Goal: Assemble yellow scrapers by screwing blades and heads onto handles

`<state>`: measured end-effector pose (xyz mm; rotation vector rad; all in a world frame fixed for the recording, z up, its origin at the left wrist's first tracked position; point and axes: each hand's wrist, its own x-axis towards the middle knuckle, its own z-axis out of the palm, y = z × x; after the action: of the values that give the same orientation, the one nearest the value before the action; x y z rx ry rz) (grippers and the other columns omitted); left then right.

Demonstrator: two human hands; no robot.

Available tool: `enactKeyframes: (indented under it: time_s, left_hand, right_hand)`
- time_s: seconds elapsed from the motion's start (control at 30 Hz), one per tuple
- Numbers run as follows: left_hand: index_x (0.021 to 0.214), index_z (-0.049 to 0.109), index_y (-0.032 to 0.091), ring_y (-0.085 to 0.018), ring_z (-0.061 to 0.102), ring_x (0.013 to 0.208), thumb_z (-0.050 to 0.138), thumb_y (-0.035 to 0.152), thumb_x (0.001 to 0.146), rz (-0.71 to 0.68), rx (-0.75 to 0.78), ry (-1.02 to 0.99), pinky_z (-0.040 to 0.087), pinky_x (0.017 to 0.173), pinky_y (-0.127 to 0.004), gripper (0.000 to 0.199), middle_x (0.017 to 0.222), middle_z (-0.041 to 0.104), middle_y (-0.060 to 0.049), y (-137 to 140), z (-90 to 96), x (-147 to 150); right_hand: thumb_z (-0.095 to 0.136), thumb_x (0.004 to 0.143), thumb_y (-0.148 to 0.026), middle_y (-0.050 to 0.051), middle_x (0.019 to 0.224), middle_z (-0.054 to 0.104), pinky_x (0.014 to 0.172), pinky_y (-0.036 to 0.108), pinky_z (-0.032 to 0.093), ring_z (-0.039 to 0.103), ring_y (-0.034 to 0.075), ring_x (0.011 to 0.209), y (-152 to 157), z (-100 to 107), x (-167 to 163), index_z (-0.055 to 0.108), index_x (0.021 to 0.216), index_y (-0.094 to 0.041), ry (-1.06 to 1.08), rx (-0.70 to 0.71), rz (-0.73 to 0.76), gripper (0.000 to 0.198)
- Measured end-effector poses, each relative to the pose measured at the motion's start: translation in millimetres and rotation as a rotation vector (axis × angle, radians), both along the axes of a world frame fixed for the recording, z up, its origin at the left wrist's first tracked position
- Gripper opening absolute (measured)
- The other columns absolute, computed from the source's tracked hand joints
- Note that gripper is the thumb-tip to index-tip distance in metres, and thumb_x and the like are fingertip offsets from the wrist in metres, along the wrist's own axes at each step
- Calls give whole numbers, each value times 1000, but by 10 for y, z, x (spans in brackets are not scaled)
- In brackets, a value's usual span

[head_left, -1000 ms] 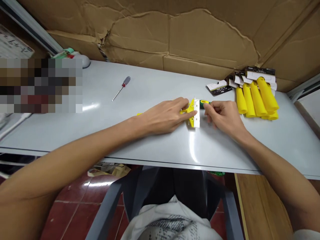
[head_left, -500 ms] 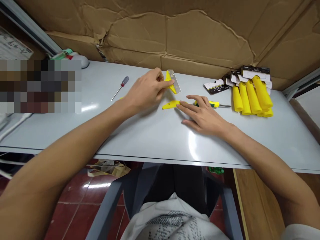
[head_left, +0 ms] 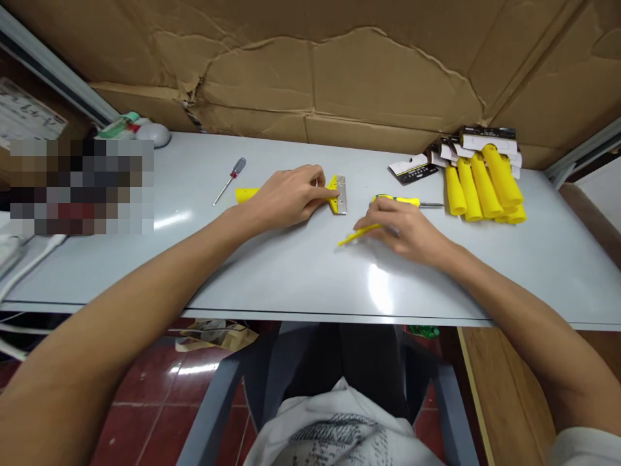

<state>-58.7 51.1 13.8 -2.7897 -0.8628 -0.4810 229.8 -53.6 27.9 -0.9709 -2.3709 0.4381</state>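
Note:
My left hand (head_left: 291,197) is closed on a scraper (head_left: 342,195), with thumb and finger at the yellow head by its metal blade. The scraper's yellow handle end shows behind the wrist; its middle is hidden under the hand. My right hand (head_left: 407,232) pinches a thin flat yellow plastic piece (head_left: 355,235), tilted and slightly blurred, just above the table and apart from the scraper. Right behind that hand lies a yellow-handled screwdriver (head_left: 410,201), its shaft pointing right.
A small grey-handled screwdriver (head_left: 234,175) lies to the left. Several yellow handles with cards (head_left: 485,188) are piled at the right, beside a loose black-and-white card (head_left: 413,170). Cardboard (head_left: 310,77) lines the back. White cables (head_left: 33,259) lie at the left.
My right hand has picked the flat yellow piece up off the table and tilted it. Under my left hand the scraper has turned so its blade now stands nearly straight up and down in view.

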Motion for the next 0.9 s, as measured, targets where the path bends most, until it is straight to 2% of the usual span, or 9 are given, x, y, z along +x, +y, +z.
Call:
enactKeyframes:
  time_s: [0.1,0.2,0.3,0.4,0.47,0.63,0.77,0.9]
  left_hand:
    - [131,82,36,-19,65,91,55,29,107,-79,-6,-19,41,66,-28,37,114,72,-9,-58,31,29]
    - [135,79,33,-19,66,95,56,23,104,-143,86,-67,45,68,-28,40,115,71,-10,-105,30,69]
    - [140,75,32,-19,66,98,56,19,103,-186,208,-123,50,71,-28,43,117,71,-9,-159,3,125]
    - [141,71,32,-19,65,100,55,16,103,-228,327,-164,55,76,-31,45,117,70,-9,-235,-37,184]
    - [143,68,33,-20,64,99,54,14,101,-243,363,-187,57,78,-34,48,115,69,-9,-288,-61,214]
    - [156,55,40,-22,65,102,54,11,99,-262,383,-187,59,82,-39,64,118,67,-8,-350,-80,244]
    - [159,52,40,-22,65,102,53,11,101,-283,401,-200,59,82,-39,65,116,67,-8,-350,-79,252]
    - [154,54,39,-21,65,100,54,13,102,-300,407,-201,58,79,-36,58,114,68,-7,-354,-95,253]
  right_hand:
    - [74,102,-34,6,109,73,93,37,60,70,19,98,9,112,84,83,120,-27,295,-130,-140,21]
    - [90,88,-43,2,106,74,87,34,64,73,17,92,25,183,135,77,128,-29,596,-343,-266,44]
    - [100,74,-45,2,105,77,85,32,64,74,17,94,50,178,141,75,116,-25,768,-465,-308,52]
    - [101,73,-47,3,99,79,72,27,59,73,15,88,61,146,104,75,97,-21,816,-550,-293,44]
    - [101,74,-49,3,92,78,64,27,54,70,13,78,56,134,69,74,93,-21,812,-603,-273,44]
    - [101,72,-54,1,87,75,60,28,56,70,14,75,43,117,21,65,85,-22,708,-588,-301,50]
    - [98,77,-54,2,93,79,50,25,50,72,14,70,40,100,24,63,97,-23,692,-626,-273,51]
    - [98,78,-54,1,83,79,44,24,45,70,15,62,25,113,11,63,108,-23,698,-679,-225,55]
